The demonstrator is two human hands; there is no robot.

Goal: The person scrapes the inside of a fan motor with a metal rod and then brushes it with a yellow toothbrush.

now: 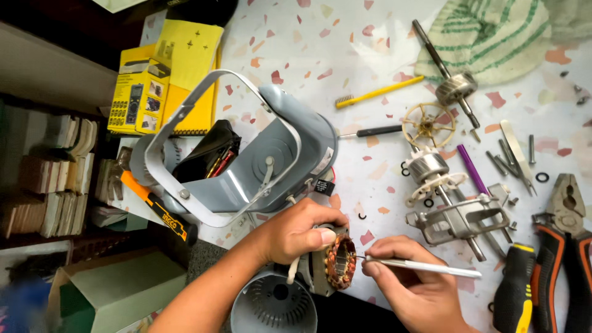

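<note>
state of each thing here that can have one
left hands: gripping the motor stator
right hands: holding a thin white tool, tip at the stator
grey fan housing: opened, lying on its side
pliers: lying on the table, untouched

A home repair corner — a makeshift workshop on a speckled terrazzo tabletop (382,37). Just right of the fingers (376,268) lie pliers (570,246) and a yellow-black screwdriver (515,296), with loose screws (515,151), a rotor shaft (453,83) and a motor bracket (459,219) above them. Well left of the fingers stand shelves of worn books (52,179) — a domestic touch, like the striped cloth (493,31) far above.
</note>
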